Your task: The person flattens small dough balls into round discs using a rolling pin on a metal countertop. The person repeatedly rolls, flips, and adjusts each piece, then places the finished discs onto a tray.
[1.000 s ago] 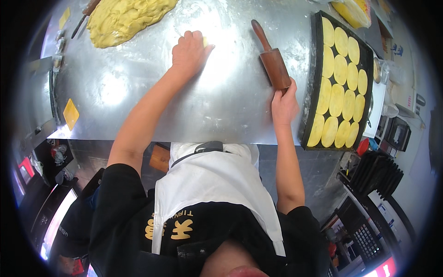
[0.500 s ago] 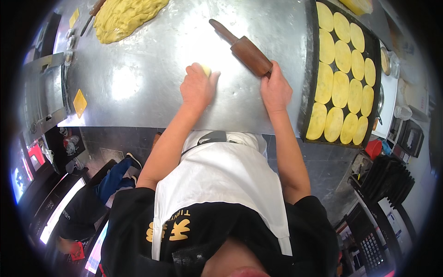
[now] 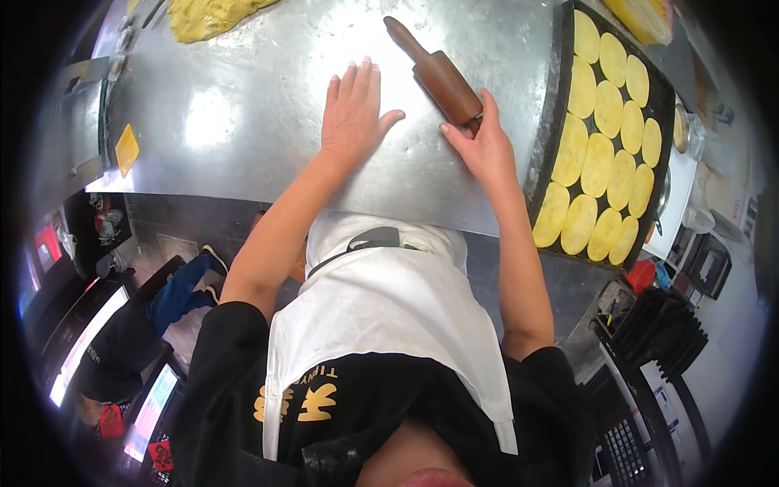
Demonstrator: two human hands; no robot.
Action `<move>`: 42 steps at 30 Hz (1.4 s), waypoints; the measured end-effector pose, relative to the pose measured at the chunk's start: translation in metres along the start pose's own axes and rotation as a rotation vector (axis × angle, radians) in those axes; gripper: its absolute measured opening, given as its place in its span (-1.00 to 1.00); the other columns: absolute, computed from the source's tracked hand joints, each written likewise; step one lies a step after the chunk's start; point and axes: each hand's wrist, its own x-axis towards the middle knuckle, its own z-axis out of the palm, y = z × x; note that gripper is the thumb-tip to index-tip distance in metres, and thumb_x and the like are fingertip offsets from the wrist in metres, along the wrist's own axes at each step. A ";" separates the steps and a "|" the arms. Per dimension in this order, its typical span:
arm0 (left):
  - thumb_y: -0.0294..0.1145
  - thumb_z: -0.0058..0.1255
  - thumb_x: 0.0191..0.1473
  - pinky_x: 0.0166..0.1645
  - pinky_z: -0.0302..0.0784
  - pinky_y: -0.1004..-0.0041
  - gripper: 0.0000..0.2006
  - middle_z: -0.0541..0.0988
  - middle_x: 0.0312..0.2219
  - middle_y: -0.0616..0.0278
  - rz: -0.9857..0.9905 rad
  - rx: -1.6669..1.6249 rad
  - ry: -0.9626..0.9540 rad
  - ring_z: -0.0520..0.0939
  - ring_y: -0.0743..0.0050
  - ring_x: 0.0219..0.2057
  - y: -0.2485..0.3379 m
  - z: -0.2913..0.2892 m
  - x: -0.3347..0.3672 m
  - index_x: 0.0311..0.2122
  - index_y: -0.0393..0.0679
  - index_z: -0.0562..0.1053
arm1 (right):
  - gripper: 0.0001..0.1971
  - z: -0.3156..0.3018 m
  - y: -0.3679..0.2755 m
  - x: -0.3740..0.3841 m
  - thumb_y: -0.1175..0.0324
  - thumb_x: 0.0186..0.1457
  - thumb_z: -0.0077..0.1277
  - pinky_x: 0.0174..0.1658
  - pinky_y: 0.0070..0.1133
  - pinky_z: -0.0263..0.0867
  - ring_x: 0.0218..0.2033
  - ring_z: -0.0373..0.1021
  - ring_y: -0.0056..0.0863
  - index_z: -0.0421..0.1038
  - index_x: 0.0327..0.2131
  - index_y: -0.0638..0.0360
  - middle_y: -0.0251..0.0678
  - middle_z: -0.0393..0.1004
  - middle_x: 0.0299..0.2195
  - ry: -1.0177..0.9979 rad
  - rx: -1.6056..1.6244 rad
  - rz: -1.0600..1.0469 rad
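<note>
My left hand (image 3: 352, 114) lies flat on the metal worktop (image 3: 268, 154), fingers stretched forward and thumb out to the side. Whatever may be under its palm is hidden. To its right, my right hand (image 3: 484, 144) holds the near handle of a brown wooden rolling pin (image 3: 448, 88) between thumb and fingers. The pin slants away to the far left, its other handle pointing at the back of the table. A large lump of yellow dough (image 3: 209, 18) rests at the far left, partly out of view.
A black baking tray (image 3: 542, 162) at the right carries rows of flat yellow dough ovals. A yellow diamond-shaped piece (image 3: 126, 150) lies near the left edge. Behind the tray is a yellow bag (image 3: 641, 18). Another person (image 3: 134, 333) is at the lower left, beyond the table.
My left hand has gone from curled around a small yellow dough piece to spread flat, and the piece no longer shows. The right hand stays at the rolling pin. The view has shifted slightly.
</note>
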 end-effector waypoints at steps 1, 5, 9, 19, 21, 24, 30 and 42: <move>0.20 0.18 0.21 0.49 0.07 -0.14 -0.07 0.29 0.38 -0.20 -0.016 -0.001 0.003 0.22 -0.29 0.44 0.001 0.003 -0.002 0.39 -0.42 0.23 | -0.15 0.001 -0.002 0.002 -0.01 0.20 0.28 0.04 -0.31 0.49 -0.02 0.62 -0.12 0.12 0.40 0.14 -0.01 0.64 0.01 -0.013 0.022 0.008; 0.22 0.18 0.20 0.49 0.05 -0.16 -0.07 0.28 0.40 -0.16 -0.033 -0.047 0.006 0.19 -0.26 0.45 -0.001 0.001 0.003 0.39 -0.38 0.24 | -0.20 0.020 -0.006 0.013 -0.08 0.19 0.29 -0.02 -0.32 0.51 -0.10 0.64 -0.12 0.18 0.33 0.12 -0.08 0.68 -0.09 0.096 0.040 0.006; 0.06 0.12 0.30 0.50 0.08 -0.07 -0.22 0.31 0.39 -0.12 -0.026 -0.150 0.016 0.23 -0.15 0.45 -0.013 -0.004 0.010 0.40 -0.33 0.25 | -0.23 0.034 -0.011 0.016 -0.13 0.16 0.30 -0.10 -0.34 0.52 -0.18 0.65 -0.16 0.25 0.27 0.07 -0.17 0.70 -0.20 0.192 -0.115 -0.020; -0.07 0.03 0.34 -0.31 0.53 0.15 -0.52 0.65 -0.49 0.09 -0.044 -0.129 0.285 0.65 0.04 -0.38 -0.134 -0.028 0.008 -0.57 -0.14 0.59 | -0.35 0.042 -0.074 0.028 -0.30 0.21 0.08 -0.18 -0.27 0.52 -0.23 0.64 -0.11 0.45 0.20 -0.12 -0.21 0.72 -0.23 -0.215 -0.336 -0.433; 0.00 0.03 0.28 -0.48 0.48 0.08 -0.47 0.59 -0.66 0.09 -0.044 -0.039 0.240 0.62 0.00 -0.54 -0.129 -0.020 0.034 -0.67 -0.09 0.57 | -0.31 0.051 -0.073 0.067 -0.39 0.23 -0.04 -0.11 -0.26 0.52 -0.19 0.63 -0.07 0.50 0.15 -0.08 -0.13 0.71 -0.23 -0.144 -0.298 -0.300; -0.04 0.06 0.27 -0.47 0.47 0.09 -0.49 0.60 -0.64 0.09 -0.014 -0.042 0.215 0.62 -0.01 -0.53 -0.130 -0.019 0.029 -0.68 -0.11 0.56 | -0.31 0.059 -0.061 0.056 -0.39 0.23 -0.04 -0.09 -0.26 0.53 -0.19 0.64 -0.07 0.49 0.17 -0.09 -0.14 0.71 -0.23 -0.124 -0.283 -0.311; -0.06 0.08 0.26 -0.39 0.47 0.03 -0.51 0.62 -0.59 0.03 -0.078 -0.060 0.127 0.62 -0.06 -0.51 -0.122 -0.023 -0.001 -0.65 -0.16 0.54 | -0.32 0.061 -0.070 0.032 -0.29 0.12 0.25 -0.13 -0.38 0.51 -0.25 0.64 -0.26 0.52 0.16 -0.06 -0.25 0.71 -0.25 -0.114 -0.168 -0.230; -0.13 0.04 0.37 0.38 0.38 0.12 -0.36 0.35 0.34 -0.21 0.135 -0.480 0.161 0.44 -0.13 0.30 -0.111 -0.011 0.115 0.39 -0.32 0.26 | -0.41 0.042 0.023 0.015 0.01 0.39 0.04 -0.20 -0.28 0.49 -0.27 0.62 -0.14 0.27 0.33 0.12 0.00 0.64 -0.20 0.570 -0.100 0.022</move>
